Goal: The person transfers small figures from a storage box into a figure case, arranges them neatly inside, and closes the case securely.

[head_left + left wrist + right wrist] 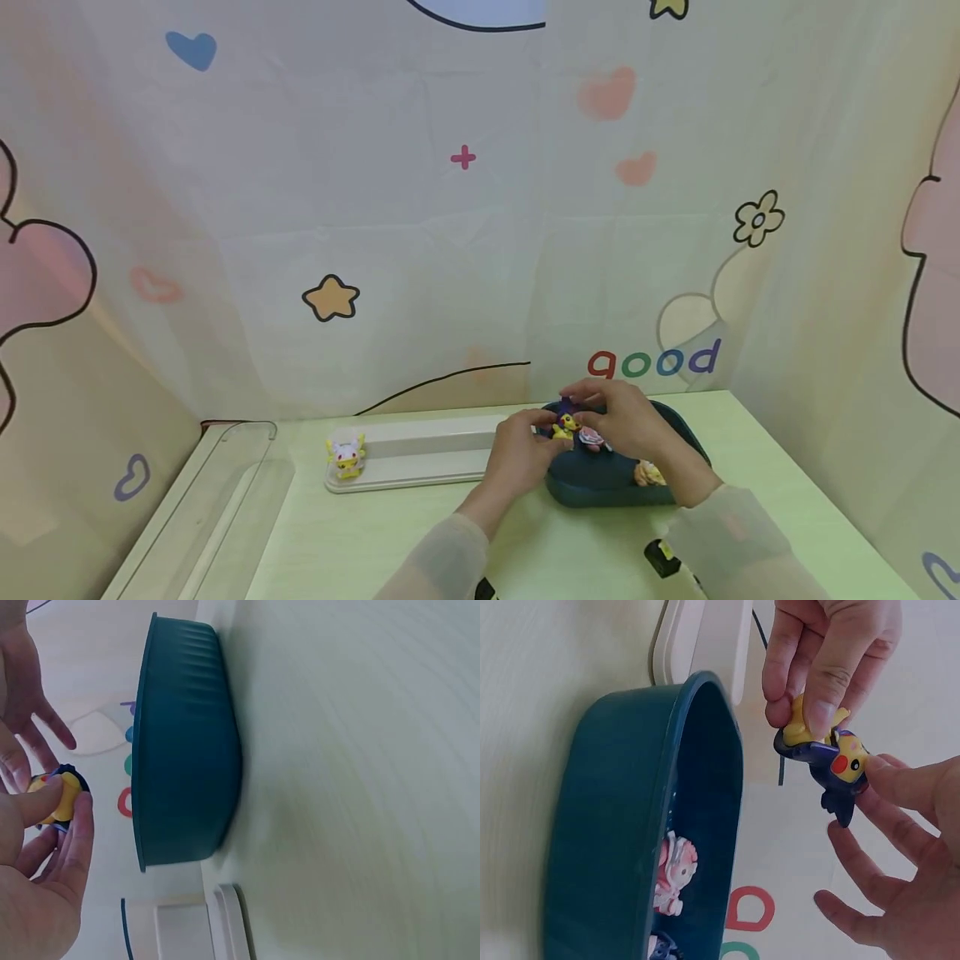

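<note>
A small yellow toy figurine (564, 430) in a dark blue-purple hood is held between both hands, above the teal basket (600, 497). My left hand (521, 450) pinches its yellow body between thumb and fingers, as the left wrist view shows on the figurine (69, 796). At the hooded head, the thumb and a finger of my right hand (915, 847) pinch it, while the other fingers spread away. Inside the basket lie a pink figurine (676, 874), a yellowish figurine (648, 473) and a dark blue figurine (664, 947), partly cut off.
Left of the basket lies a long white tray (420, 481), with a white-and-yellow figurine (347, 457) at its left end. A clear plastic box (225, 500) stands along the table's left side. Behind the table hangs a printed curtain (420, 250). A small black object (662, 558) shows near the right sleeve.
</note>
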Motion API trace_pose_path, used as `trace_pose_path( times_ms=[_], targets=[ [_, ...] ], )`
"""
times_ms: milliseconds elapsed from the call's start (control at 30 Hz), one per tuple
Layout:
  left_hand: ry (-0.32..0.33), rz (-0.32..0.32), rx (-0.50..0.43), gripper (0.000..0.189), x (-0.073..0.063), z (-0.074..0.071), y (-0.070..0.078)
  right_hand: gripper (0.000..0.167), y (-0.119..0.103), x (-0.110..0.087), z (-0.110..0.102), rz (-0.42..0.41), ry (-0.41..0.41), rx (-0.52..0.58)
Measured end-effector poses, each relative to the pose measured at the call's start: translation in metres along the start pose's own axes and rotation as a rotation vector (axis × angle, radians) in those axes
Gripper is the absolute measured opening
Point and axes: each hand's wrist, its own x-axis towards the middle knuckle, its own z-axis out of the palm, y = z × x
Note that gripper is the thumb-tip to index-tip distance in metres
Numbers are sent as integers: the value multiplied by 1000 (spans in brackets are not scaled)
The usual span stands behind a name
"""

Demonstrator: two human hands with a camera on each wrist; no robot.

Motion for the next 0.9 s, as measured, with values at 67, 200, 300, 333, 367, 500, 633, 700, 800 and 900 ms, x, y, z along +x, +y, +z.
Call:
trace_pose_path(
  times_ms=[67, 200, 300, 333, 367, 500, 633, 700, 800, 900],
  targets=[
    [6, -8, -37, 39, -3, -4, -4, 35, -3, 1, 2, -5, -13, 24],
    [28, -4, -77, 37, -8, -13, -10, 38, -10, 5, 8, -16, -45, 74],
    [40, -5, -94, 35, -11, -20, -15, 38, -15, 9, 13, -35, -60, 89],
    [46, -5, -98, 35, -12, -21, -17, 38, -17, 10, 15, -43, -64, 92],
    [51, -1, -103, 34, -13, -23, -18, 38, -18, 11, 17, -50, -64, 84],
    [69, 0, -111, 33, -16, -31, -23, 41, -25, 16, 26, -55, -65, 46],
    [93, -6, -99, 33, -19, -39, -28, 43, -33, 21, 35, -62, -73, 17],
    [104, -11, -90, 33, -21, -43, -31, 42, -37, 23, 39, -72, -79, 15],
    [115, -16, -82, 34, -24, -48, -34, 41, -42, 27, 44, -103, -89, 12],
    [127, -17, -67, 35, -27, -54, -38, 39, -46, 31, 50, -140, -99, 12]
  ],
)
